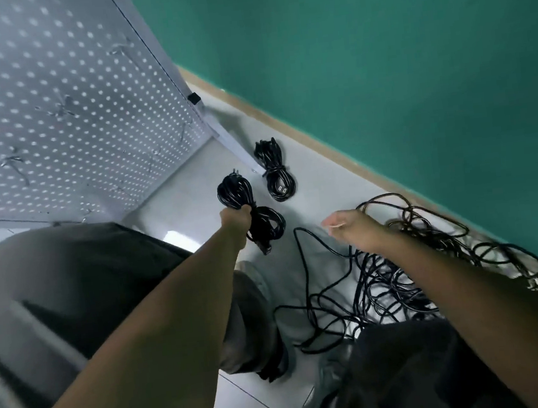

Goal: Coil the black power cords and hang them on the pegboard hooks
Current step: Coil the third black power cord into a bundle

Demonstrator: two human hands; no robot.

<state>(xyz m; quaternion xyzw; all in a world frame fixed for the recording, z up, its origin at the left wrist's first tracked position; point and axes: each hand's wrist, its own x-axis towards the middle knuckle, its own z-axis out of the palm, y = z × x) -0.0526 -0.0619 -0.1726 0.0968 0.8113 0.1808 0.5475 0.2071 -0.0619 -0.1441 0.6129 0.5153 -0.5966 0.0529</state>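
Note:
My left hand (236, 219) grips a coiled black power cord (236, 190) round its middle, with loops sticking out above and below the fist, held over the floor. My right hand (351, 228) hovers empty to the right, fingers relaxed, above a tangled pile of loose black cords (398, 276). A second coiled cord (276, 173) lies on the floor by the foot of the pegboard. The white pegboard (52, 110) stands at the upper left with several metal hooks (12, 162), all bare.
A green wall (378, 59) with a beige skirting runs diagonally at the right. The pegboard's metal leg (235, 144) reaches onto the white tiled floor (177, 200). My knees and shoes fill the lower part of the view.

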